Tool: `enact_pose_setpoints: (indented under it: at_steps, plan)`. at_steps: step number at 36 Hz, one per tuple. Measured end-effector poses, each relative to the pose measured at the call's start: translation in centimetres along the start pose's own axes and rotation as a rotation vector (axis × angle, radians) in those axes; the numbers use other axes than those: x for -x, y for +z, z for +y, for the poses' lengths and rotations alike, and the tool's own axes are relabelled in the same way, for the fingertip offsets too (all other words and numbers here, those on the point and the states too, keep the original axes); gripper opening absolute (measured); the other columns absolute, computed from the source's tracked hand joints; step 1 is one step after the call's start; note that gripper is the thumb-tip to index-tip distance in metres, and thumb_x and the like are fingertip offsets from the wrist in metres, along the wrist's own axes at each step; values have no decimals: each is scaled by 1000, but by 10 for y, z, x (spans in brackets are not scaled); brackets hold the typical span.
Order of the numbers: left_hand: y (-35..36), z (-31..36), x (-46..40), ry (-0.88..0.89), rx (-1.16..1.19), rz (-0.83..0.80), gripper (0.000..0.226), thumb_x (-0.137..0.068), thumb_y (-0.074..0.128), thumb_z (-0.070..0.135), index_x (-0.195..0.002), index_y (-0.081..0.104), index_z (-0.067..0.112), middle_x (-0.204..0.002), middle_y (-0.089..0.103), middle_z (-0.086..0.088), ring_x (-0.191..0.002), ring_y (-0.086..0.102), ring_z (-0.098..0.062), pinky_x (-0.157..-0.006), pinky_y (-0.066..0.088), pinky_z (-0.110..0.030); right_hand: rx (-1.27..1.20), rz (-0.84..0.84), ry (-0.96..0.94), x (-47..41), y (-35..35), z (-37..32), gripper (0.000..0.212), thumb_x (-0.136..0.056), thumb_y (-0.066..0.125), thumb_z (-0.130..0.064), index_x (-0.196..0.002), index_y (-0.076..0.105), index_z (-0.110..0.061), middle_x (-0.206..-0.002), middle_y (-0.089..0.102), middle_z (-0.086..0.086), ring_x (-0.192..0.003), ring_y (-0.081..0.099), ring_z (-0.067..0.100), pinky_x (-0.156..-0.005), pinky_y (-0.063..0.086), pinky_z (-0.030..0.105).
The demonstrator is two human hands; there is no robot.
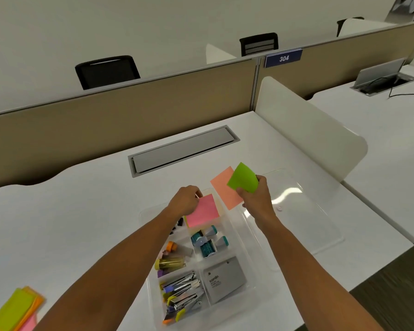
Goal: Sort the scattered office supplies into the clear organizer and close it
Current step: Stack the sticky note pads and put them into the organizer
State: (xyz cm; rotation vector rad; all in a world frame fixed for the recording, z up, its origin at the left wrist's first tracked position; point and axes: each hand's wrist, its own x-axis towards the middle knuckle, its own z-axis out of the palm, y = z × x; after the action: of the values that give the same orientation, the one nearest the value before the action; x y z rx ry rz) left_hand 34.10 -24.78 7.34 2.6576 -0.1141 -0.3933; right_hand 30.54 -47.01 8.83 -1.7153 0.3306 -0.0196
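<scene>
A white tabletop (81,211) carries a clear organizer (246,237) with its lid (304,211) lying open to the right, its compartments holding staplers, tape rollers and a grey box (225,279). The left hand (184,200) pinches a pink sticky pad (203,211) over the far compartment, while the right hand (256,194) has its fingers curled round a green note (243,177) and an orange note (225,187). More colored notes (14,309) lie on the tabletop, well apart to the near left.

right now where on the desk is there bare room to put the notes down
Bare desk lies between the organizer and the sticky note stack, up to the cable hatch. It is crowded inside the organizer, and the clear lid covers the right.
</scene>
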Motion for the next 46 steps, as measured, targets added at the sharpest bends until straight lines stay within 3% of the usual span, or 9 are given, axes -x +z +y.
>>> enact_pose_setpoints:
  at_steps: [4, 10, 18, 22, 27, 33, 39, 42, 46]
  plan:
    - [4, -3, 5, -35, -22, 10, 28, -95, 50, 7, -120, 60, 14, -121, 62, -8, -104, 60, -24, -90, 53, -42, 4, -28, -7, -1, 1, -2, 44, -88, 71, -14, -120, 42, -27, -103, 57, -7, -89, 61, 14, -64, 51, 30]
    - [5, -11, 12, -78, -68, 119, 25, -93, 55, 11, -117, 62, 18, -113, 65, -2, -98, 60, -19, -86, 54, -39, 34, -75, -11, -2, 3, 1, 47, -88, 72, -14, -121, 41, -28, -104, 55, -10, -92, 59, 9, -67, 51, 29]
    - [-5, -10, 19, -89, 230, 261, 16, -96, 56, 25, -105, 67, 17, -100, 67, 2, -90, 61, -15, -79, 50, -32, 95, -144, -34, -5, 10, 1, 51, -86, 73, -14, -122, 41, -29, -105, 56, -9, -95, 59, 12, -72, 54, 34]
    - [-10, 0, 24, -24, 444, 185, 23, -101, 47, 24, -107, 67, 15, -96, 68, 3, -80, 65, -13, -69, 50, -28, 194, -243, -78, -8, 15, -4, 56, -83, 75, -15, -126, 41, -28, -106, 56, -9, -96, 59, 13, -78, 56, 40]
    - [-9, 4, 34, -15, 577, 145, 31, -104, 38, 25, -108, 66, 13, -95, 71, -5, -76, 67, -16, -60, 50, -27, 308, -297, -119, -13, 23, -11, 60, -83, 76, -18, -128, 38, -29, -107, 53, -9, -94, 56, 10, -75, 52, 31]
    - [-8, 1, 43, 1, 668, 211, 24, -101, 49, 31, -100, 67, 14, -87, 70, -2, -67, 67, -12, -55, 47, -24, 350, -306, -148, -15, 27, -15, 58, -79, 78, -18, -124, 42, -29, -104, 55, -9, -94, 57, 11, -76, 55, 35]
    - [-4, -1, 45, -21, 685, 250, 12, -97, 56, 13, -99, 68, 13, -84, 71, -9, -67, 68, -22, -59, 57, -31, 316, -283, -188, -16, 30, -16, 54, -79, 78, -14, -120, 46, -28, -104, 56, -8, -94, 58, 14, -75, 55, 33]
    - [-3, -1, 46, -63, 723, 330, 13, -96, 57, 12, -104, 68, 10, -90, 71, -7, -64, 71, -21, -56, 59, -32, 248, -226, -210, -17, 32, -19, 48, -85, 75, -13, -123, 50, -25, -111, 62, -1, -99, 62, 21, -82, 58, 40]
    - [2, 0, 47, -139, 850, 367, 10, -95, 59, 10, -101, 67, 8, -96, 67, -5, -64, 72, -22, -56, 60, -32, 182, -149, -246, -18, 32, -23, 38, -90, 70, -15, -119, 50, -30, -111, 65, 4, -98, 65, 21, -80, 57, 37]
